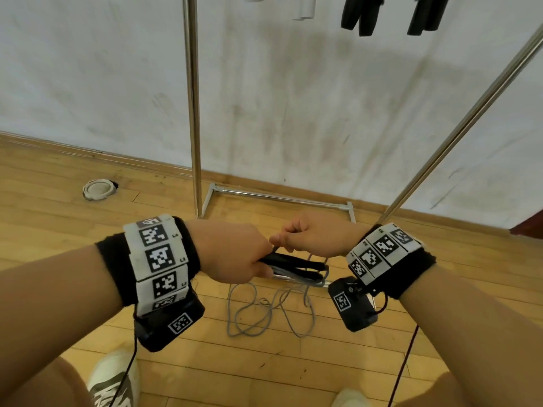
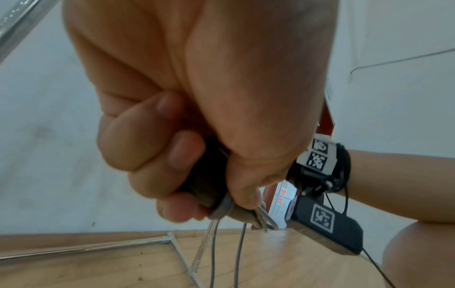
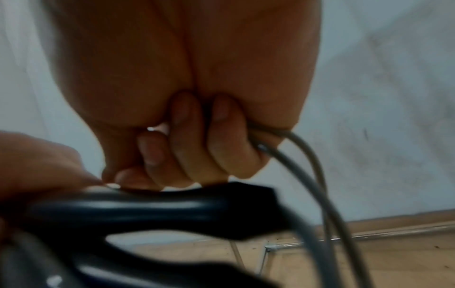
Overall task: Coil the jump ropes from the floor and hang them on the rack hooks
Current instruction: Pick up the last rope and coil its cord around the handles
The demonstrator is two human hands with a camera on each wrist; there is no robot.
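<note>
Left hand (image 1: 232, 254) curled round black handles (image 1: 293, 264), right hand (image 1: 314, 233) fisted on grey cord (image 3: 295, 148), rope's loose loops (image 1: 264, 309) trailing on wooden floor (image 1: 58, 207) before metal rack (image 1: 194, 113).

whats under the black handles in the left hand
Grey cord hangs from the black handles and loops on the wooden floor. The left hand covers the handles' near ends.
</note>
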